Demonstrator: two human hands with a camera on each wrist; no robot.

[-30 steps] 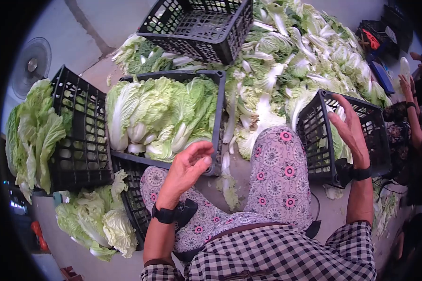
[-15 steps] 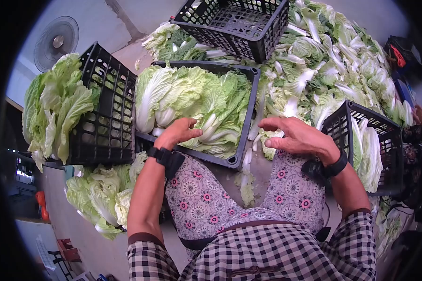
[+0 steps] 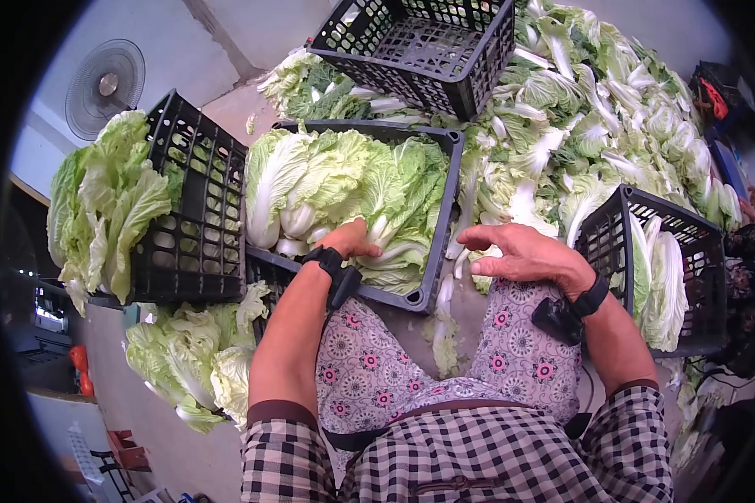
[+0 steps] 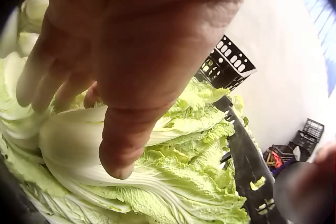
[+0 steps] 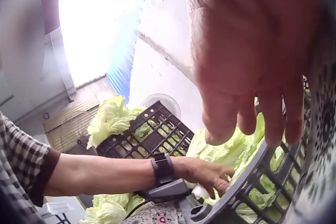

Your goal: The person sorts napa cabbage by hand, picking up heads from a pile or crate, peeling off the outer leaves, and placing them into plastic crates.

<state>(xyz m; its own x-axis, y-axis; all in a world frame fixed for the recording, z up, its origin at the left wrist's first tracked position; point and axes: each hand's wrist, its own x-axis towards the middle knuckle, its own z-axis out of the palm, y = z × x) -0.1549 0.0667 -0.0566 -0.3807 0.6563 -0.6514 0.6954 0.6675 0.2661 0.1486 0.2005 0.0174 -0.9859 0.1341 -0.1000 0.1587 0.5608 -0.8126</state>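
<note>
My left hand (image 3: 350,238) reaches over the front of a black plastic crate (image 3: 450,193) packed with napa cabbages (image 3: 310,180). In the left wrist view, its thumb rests against the white base of one napa cabbage (image 4: 73,140), and the loosely straight fingers point down on that cabbage's far side. My right hand (image 3: 520,253) hovers over my right knee, just right of the crate, holding nothing. Its fingers (image 5: 273,113) hang apart and relaxed above the crate's rim in the right wrist view.
A tilted crate (image 3: 197,201) stands at left with cabbage leaves (image 3: 109,210) hanging outside it. Another crate (image 3: 419,50) sits behind. At right, a crate (image 3: 700,277) holds long cabbages (image 3: 664,289). A large cabbage heap (image 3: 596,126) lies behind; loose cabbages (image 3: 184,352) are at lower left.
The right hand has come from the right-hand crate to above the knee, leaving cabbage in that crate. The left hand has moved forward onto the cabbages. The head view has turned.
</note>
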